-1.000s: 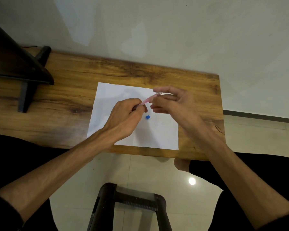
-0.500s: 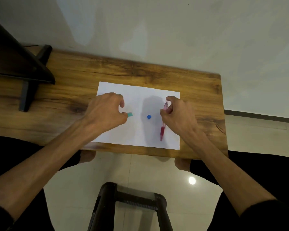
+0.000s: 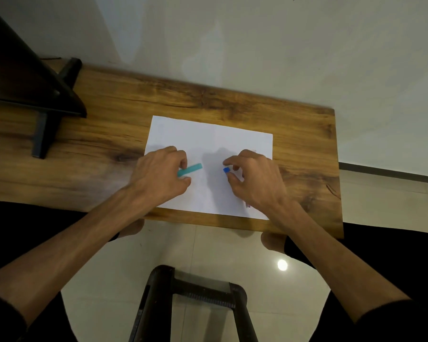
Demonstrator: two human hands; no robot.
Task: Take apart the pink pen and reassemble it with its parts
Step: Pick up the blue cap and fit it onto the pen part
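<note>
A white sheet of paper (image 3: 208, 139) lies on the wooden table (image 3: 208, 102). My left hand (image 3: 158, 174) rests on the sheet's left part, thumb and forefinger pinching one end of a teal tube piece (image 3: 192, 168) that lies flat. My right hand (image 3: 257, 178) is on the sheet's right part, its fingertips closed around a small blue piece (image 3: 226, 170). The pink pen is almost wholly hidden under my right hand. Only its tip (image 3: 248, 206) shows near the wrist, at the sheet's front edge.
A dark stand (image 3: 42, 99) occupies the table's far left. The table's right edge runs close to my right wrist. A black chair frame (image 3: 190, 299) stands on the tiled floor below the front edge.
The pink pen went from both hands down onto the paper's right side. My right hand let it go and moved to the blue piece. My left hand now shows more of the teal piece.
</note>
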